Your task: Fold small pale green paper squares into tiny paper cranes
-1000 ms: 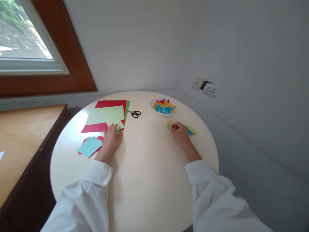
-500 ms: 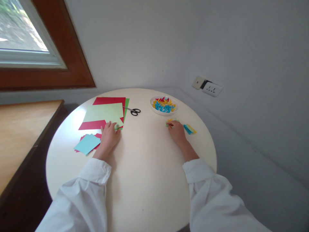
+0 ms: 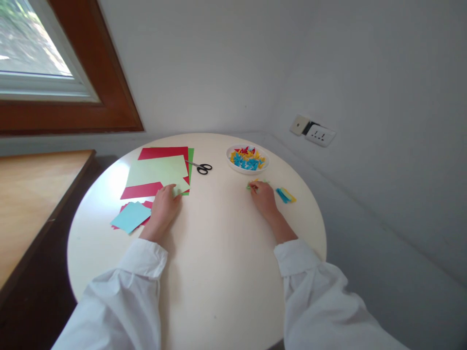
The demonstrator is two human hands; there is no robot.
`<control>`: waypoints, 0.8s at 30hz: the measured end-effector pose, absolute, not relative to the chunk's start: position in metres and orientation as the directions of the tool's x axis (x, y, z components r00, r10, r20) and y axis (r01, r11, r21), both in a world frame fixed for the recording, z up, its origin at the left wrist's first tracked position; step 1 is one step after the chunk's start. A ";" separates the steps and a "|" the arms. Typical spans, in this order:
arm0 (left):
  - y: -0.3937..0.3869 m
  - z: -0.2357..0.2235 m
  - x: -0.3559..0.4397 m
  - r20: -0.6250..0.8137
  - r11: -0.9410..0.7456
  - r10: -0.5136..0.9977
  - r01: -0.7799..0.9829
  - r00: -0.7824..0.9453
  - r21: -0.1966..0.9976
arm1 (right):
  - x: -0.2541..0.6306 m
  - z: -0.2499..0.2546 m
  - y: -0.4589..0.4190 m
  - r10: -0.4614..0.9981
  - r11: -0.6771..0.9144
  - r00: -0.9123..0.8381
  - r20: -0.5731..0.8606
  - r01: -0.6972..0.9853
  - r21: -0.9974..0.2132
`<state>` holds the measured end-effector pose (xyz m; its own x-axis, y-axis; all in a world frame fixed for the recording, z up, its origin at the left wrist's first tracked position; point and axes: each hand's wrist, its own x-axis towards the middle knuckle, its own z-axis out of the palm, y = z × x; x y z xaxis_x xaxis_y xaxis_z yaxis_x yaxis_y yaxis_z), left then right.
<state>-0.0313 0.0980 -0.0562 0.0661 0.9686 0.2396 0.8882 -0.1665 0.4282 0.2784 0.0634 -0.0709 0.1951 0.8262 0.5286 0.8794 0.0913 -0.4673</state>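
My left hand (image 3: 163, 206) lies on the round cream table (image 3: 219, 243), fingers pinching the near corner of a pale green sheet (image 3: 158, 171) that tops red and green sheets (image 3: 164, 153). My right hand (image 3: 262, 197) rests farther right, fingertips closed on a small green and yellow folded paper piece (image 3: 252, 185). Blue and yellow paper strips (image 3: 285, 195) lie just right of that hand. Both arms wear white sleeves.
Black scissors (image 3: 201, 167) lie beside the sheets. A white bowl (image 3: 247, 160) of coloured folded pieces stands at the back. A light blue square (image 3: 130, 217) over red scraps lies left of my left hand. A wooden ledge (image 3: 32, 194) and window are left; wall sockets (image 3: 314, 132) right.
My right hand slid left from the blue and yellow strips to the small green piece. My left hand lifted the pale green sheet's corner a little.
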 end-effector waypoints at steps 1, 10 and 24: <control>0.098 -0.056 -0.031 0.238 -0.165 0.969 0.882 0.062 0.441 | 0.277 -0.069 0.063 0.822 0.096 0.192 0.537 0.882 -0.462; 0.096 -0.057 -0.031 0.282 -0.199 0.958 0.833 0.055 0.516 | 0.256 -0.052 0.051 0.720 0.207 0.155 0.676 0.882 -0.422; 0.098 -0.064 -0.030 0.262 -0.201 0.962 0.860 0.082 0.468 | 0.136 -0.059 0.089 0.882 0.408 -0.258 0.395 0.839 -0.362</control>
